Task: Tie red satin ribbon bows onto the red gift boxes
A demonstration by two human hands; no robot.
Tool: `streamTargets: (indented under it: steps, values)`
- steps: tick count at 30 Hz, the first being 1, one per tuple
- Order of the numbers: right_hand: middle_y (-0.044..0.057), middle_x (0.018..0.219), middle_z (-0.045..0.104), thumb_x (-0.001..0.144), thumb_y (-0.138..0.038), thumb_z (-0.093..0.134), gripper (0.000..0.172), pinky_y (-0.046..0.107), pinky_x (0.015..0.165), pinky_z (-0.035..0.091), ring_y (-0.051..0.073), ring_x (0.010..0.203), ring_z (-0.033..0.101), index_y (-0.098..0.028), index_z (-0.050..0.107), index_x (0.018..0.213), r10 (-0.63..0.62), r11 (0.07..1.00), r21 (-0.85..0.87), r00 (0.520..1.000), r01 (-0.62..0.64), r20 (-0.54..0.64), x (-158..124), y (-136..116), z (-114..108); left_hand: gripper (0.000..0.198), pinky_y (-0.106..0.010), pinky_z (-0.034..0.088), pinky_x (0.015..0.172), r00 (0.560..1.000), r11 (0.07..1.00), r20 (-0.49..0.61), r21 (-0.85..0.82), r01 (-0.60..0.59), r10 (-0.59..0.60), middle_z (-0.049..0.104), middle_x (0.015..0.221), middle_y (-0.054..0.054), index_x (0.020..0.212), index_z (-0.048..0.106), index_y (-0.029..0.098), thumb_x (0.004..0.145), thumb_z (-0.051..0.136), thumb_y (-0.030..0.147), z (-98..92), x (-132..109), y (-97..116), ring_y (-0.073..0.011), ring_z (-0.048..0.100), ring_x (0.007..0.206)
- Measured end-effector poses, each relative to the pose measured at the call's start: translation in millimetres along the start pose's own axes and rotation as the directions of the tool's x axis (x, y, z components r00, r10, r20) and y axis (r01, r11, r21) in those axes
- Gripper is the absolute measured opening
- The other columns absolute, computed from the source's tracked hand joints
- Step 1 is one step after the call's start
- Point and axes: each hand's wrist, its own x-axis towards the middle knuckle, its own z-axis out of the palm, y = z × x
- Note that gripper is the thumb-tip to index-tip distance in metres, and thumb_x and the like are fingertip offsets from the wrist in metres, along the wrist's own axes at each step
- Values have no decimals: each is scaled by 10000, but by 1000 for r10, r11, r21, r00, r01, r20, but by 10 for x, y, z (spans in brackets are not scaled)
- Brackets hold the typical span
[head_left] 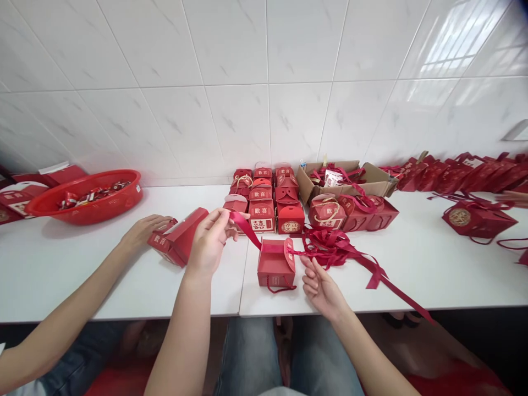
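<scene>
My left hand (209,242) is raised over the white table (124,275), thumb and fingers pinched on a red ribbon (246,226). The ribbon runs down to a small red gift box (274,267) standing near the table's front edge. My right hand (320,286) lies just right of that box with its fingers loosely stretched towards it. The fingertips are next to a ribbon strand, and nothing is gripped. Another person's hand (144,228) at the left holds a larger red box (179,235), partly hidden behind my left hand.
A red basket (88,212) of wrapped sweets stands at the left. Several finished red boxes (264,212) line the wall, beside an open cardboard box (373,179). A heap of loose ribbons (338,247) trails over the front edge. More red boxes (476,217) lie at the right.
</scene>
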Motion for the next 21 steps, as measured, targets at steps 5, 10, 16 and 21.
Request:
streamTargets:
  steps: [5,10,16,21]
  values:
    - [-71,595,347,693,-466,732,375,195,387,233,52,435,264,-213,456,698,-226,973,39,970,230,-86,97,-226,45,198,-244,362,500,995,996,-87,-59,-61,56,702,770,-61,709,530,172,881,525,271,-62,28,112,-180,619,745]
    - [-61,593,440,696,-417,748,338,213,445,341,71,483,391,-214,478,685,-420,907,-45,895,419,-151,93,-489,30,197,-230,342,478,981,991,-173,-83,-106,91,700,736,-47,690,515,182,882,506,229,-161,40,228,-151,597,676]
    - [-31,594,532,743,-428,705,280,243,532,410,107,553,482,-200,672,904,-581,734,-419,814,534,19,86,-750,106,218,-226,330,441,975,986,-177,-77,-150,135,719,796,-78,660,521,187,819,588,319,-188,83,367,-153,604,632]
    - [17,681,616,812,-463,616,340,281,613,464,152,656,569,-168,711,950,-555,496,-657,789,568,263,31,-976,389,198,-222,342,435,972,975,-118,-60,-212,204,717,837,-105,691,573,179,835,577,316,-91,131,516,-186,643,725]
